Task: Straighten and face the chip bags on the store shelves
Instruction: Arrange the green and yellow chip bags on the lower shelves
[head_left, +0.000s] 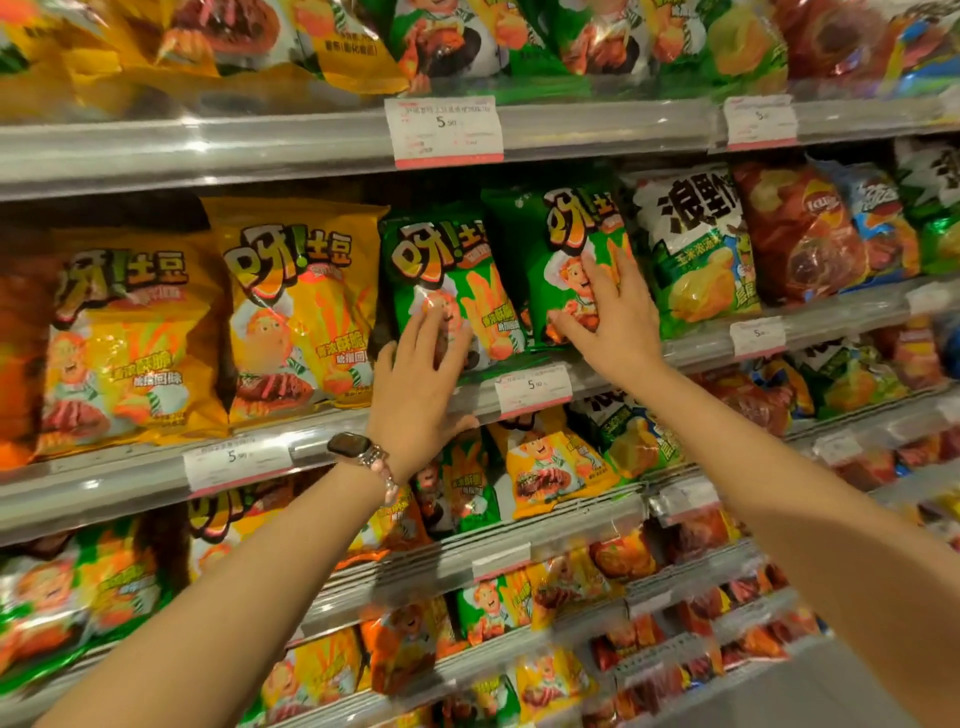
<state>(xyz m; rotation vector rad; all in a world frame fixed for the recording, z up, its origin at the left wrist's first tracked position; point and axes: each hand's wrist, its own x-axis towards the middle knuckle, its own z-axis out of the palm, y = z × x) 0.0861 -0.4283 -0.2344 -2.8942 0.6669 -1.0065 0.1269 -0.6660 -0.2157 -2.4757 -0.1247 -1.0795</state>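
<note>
Two green chip bags stand side by side on the middle shelf (332, 441). My left hand (415, 384), with a watch on its wrist, lies flat with straight fingers on the front of the left green bag (447, 280). My right hand (608, 317) presses with spread fingers on the lower front of the right green bag (556, 234), which stands a little higher and leans to the right. Two yellow bags (301, 301) of the same brand stand to the left, facing forward.
A white and green bag (691, 244), a red bag (795, 234) and blue bags fill the shelf to the right. Price tags (444, 130) hang on the shelf rails. Shelves above and below are packed with more chip bags.
</note>
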